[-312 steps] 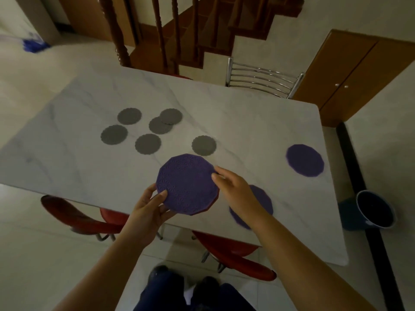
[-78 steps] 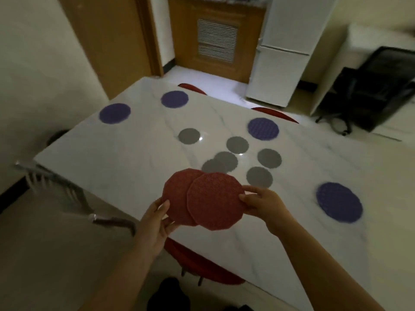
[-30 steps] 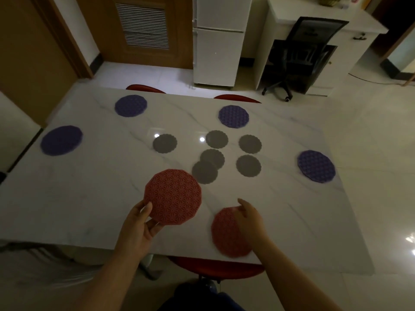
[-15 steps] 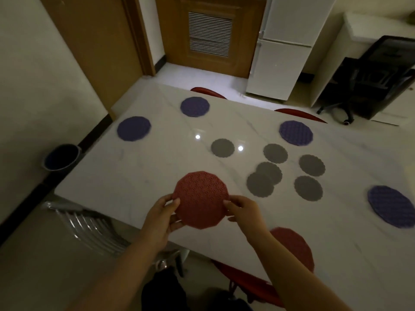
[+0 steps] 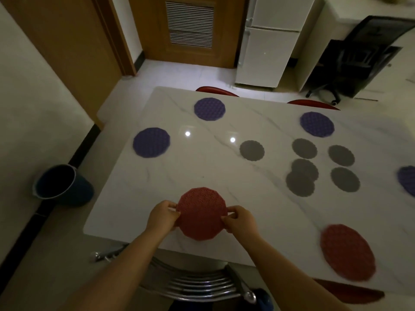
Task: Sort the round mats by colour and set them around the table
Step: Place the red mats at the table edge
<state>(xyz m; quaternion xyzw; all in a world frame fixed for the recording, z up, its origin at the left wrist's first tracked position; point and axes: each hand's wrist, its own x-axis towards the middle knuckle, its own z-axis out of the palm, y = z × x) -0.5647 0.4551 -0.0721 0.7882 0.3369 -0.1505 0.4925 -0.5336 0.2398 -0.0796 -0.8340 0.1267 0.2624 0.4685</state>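
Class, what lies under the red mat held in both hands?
The red mat, pinched by the left hand and right hand, is over the marble table near its front edge. The tabletop directly beneath is covered; whether the mat touches it cannot be told.

No writing, label, brand mark or number could be read anywhere in the view. The red mat [image 5: 202, 213] at 6 o'clock bore only a moulded geometric pattern. The white fridge [image 5: 267, 41] at 1 o'clock showed a plain front without legible marking.
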